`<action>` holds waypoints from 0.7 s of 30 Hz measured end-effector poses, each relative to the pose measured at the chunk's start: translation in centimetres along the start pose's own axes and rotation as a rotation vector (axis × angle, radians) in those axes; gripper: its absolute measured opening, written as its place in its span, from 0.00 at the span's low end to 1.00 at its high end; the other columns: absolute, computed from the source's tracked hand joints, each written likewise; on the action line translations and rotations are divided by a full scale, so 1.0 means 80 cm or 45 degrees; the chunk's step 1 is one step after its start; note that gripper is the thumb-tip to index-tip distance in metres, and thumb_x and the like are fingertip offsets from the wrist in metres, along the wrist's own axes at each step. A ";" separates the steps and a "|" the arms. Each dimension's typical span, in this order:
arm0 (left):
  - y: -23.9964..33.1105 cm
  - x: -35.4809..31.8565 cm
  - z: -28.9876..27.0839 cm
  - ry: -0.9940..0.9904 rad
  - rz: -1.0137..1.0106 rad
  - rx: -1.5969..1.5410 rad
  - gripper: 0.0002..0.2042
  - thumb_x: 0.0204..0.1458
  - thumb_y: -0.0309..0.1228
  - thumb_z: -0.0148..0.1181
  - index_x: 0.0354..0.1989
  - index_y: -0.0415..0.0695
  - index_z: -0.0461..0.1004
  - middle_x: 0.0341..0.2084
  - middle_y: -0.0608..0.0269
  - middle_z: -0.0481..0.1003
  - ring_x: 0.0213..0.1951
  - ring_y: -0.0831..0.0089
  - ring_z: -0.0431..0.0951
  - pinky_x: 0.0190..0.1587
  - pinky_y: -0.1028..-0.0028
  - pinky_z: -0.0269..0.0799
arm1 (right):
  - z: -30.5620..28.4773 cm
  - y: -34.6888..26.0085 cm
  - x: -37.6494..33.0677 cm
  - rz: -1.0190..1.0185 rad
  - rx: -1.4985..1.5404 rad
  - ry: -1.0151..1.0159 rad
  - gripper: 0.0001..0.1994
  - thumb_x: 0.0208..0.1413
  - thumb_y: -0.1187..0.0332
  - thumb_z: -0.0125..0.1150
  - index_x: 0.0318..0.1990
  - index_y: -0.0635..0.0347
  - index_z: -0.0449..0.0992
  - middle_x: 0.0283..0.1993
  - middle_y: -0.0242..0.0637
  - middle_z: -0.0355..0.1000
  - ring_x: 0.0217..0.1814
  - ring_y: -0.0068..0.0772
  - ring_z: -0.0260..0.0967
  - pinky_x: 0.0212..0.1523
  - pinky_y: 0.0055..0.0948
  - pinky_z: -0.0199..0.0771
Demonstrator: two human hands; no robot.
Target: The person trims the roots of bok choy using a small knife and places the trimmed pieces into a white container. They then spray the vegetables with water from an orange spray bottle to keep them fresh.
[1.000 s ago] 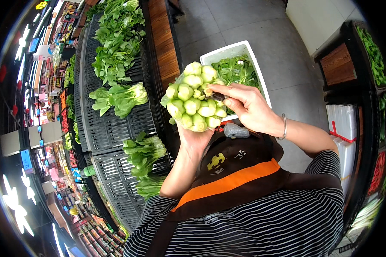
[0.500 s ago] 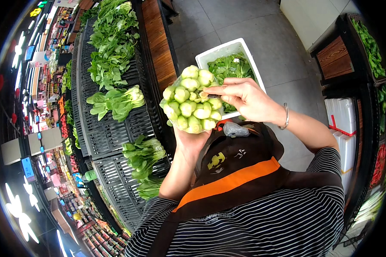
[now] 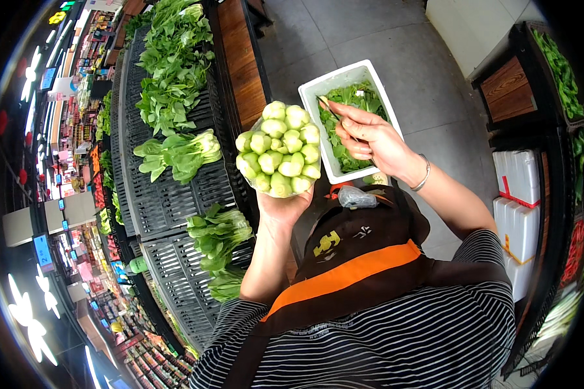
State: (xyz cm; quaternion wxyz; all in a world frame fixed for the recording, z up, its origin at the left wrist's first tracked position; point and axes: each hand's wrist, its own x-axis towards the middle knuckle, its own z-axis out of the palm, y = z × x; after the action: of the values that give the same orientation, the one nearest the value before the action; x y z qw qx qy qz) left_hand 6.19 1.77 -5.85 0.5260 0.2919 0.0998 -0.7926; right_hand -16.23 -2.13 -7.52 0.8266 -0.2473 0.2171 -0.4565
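My left hand holds up a bunch of bok choy from below, its pale cut stem ends facing up; clear plastic wraps its sides. My right hand has moved off it and is above the white foam box. Pinched in its fingers is a small dark knife, mostly hidden by the hand, with a pale sliver at its tip. Leafy greens lie in the box below.
On the left, a black slatted rack carries loose bok choy and a long row of leafy greens. White foam boxes are stacked at the right beside vegetable shelves. A brown apron covers my front.
My right hand has drawn away from the stem ends to the right, over the foam box, with the knife. The bok choy has shifted slightly left and tilted.
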 end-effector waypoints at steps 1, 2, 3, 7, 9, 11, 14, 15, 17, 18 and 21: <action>0.002 0.001 0.000 -0.007 -0.004 0.006 0.24 0.58 0.45 0.50 0.58 0.45 0.65 0.57 0.59 0.68 0.58 0.61 0.68 0.60 0.60 0.66 | -0.002 0.000 0.002 -0.017 -0.074 -0.015 0.21 0.66 0.70 0.42 0.66 0.58 0.58 0.27 0.21 0.54 0.21 0.10 0.46 0.20 0.12 0.47; 0.004 0.001 0.000 -0.013 -0.008 0.011 0.24 0.58 0.45 0.50 0.58 0.45 0.65 0.57 0.59 0.68 0.58 0.61 0.68 0.60 0.60 0.66 | -0.007 0.002 0.004 -0.032 -0.148 -0.030 0.21 0.66 0.70 0.43 0.66 0.57 0.60 0.26 0.21 0.55 0.21 0.10 0.47 0.21 0.12 0.49; 0.006 0.002 -0.001 -0.020 -0.012 0.016 0.24 0.58 0.44 0.50 0.59 0.45 0.65 0.57 0.58 0.68 0.58 0.60 0.68 0.60 0.60 0.66 | -0.011 0.005 0.006 -0.047 -0.223 -0.045 0.21 0.66 0.71 0.43 0.66 0.57 0.61 0.26 0.21 0.55 0.22 0.10 0.48 0.22 0.12 0.52; 0.010 0.002 -0.002 -0.018 0.004 0.022 0.23 0.58 0.44 0.50 0.58 0.45 0.66 0.57 0.58 0.68 0.58 0.61 0.68 0.61 0.61 0.66 | -0.009 0.019 0.007 -0.384 -0.969 -0.071 0.22 0.62 0.73 0.49 0.65 0.52 0.63 0.27 0.26 0.60 0.26 0.16 0.55 0.30 0.18 0.61; 0.011 -0.001 0.003 0.009 0.001 -0.004 0.23 0.58 0.44 0.50 0.58 0.45 0.66 0.57 0.58 0.69 0.58 0.61 0.68 0.60 0.61 0.66 | -0.003 0.014 0.003 -0.486 -1.238 -0.158 0.24 0.60 0.74 0.51 0.65 0.51 0.63 0.28 0.28 0.60 0.27 0.22 0.55 0.32 0.21 0.62; 0.011 -0.004 0.006 0.017 0.001 -0.006 0.23 0.58 0.45 0.50 0.58 0.45 0.67 0.56 0.58 0.69 0.58 0.61 0.69 0.60 0.61 0.66 | 0.003 0.008 0.000 -0.497 -1.318 -0.188 0.26 0.57 0.76 0.52 0.65 0.50 0.63 0.31 0.36 0.66 0.27 0.28 0.59 0.33 0.26 0.64; 0.011 -0.008 0.006 -0.008 0.003 0.027 0.23 0.58 0.45 0.49 0.58 0.46 0.67 0.56 0.59 0.69 0.58 0.61 0.69 0.60 0.61 0.66 | 0.002 0.008 0.004 -0.602 -1.386 -0.203 0.27 0.56 0.78 0.52 0.64 0.51 0.64 0.34 0.40 0.68 0.27 0.31 0.60 0.33 0.28 0.65; 0.011 -0.009 0.007 -0.021 0.003 0.038 0.23 0.58 0.45 0.48 0.58 0.46 0.67 0.56 0.59 0.69 0.58 0.61 0.69 0.60 0.61 0.66 | 0.000 0.010 0.006 -0.649 -1.401 -0.205 0.27 0.55 0.78 0.52 0.64 0.51 0.64 0.34 0.41 0.69 0.27 0.32 0.60 0.33 0.29 0.65; 0.009 -0.012 0.009 -0.051 0.010 0.071 0.23 0.58 0.46 0.48 0.58 0.47 0.66 0.56 0.60 0.69 0.58 0.61 0.69 0.60 0.61 0.66 | -0.001 0.013 0.007 -0.706 -1.417 -0.201 0.27 0.55 0.79 0.52 0.64 0.51 0.64 0.33 0.40 0.68 0.27 0.32 0.59 0.32 0.29 0.64; 0.006 -0.015 0.012 -0.069 0.016 0.094 0.23 0.59 0.46 0.48 0.58 0.47 0.66 0.56 0.60 0.69 0.58 0.61 0.69 0.60 0.61 0.66 | -0.001 0.014 0.008 -0.715 -1.417 -0.195 0.27 0.55 0.79 0.52 0.64 0.51 0.65 0.31 0.38 0.66 0.26 0.29 0.59 0.31 0.28 0.64; 0.002 -0.019 0.017 -0.115 0.032 0.155 0.23 0.58 0.46 0.49 0.58 0.47 0.66 0.56 0.61 0.70 0.57 0.62 0.70 0.58 0.60 0.68 | 0.007 0.003 0.001 -0.424 -1.243 -0.179 0.24 0.56 0.80 0.52 0.61 0.52 0.67 0.27 0.30 0.61 0.26 0.21 0.56 0.31 0.22 0.61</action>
State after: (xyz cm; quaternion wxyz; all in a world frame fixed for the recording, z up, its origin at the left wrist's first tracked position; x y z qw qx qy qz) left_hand 6.25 2.26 -3.86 0.5212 0.2886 0.0239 -0.8028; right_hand -15.66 -1.96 -7.22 0.5438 -0.6653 0.3064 -0.4096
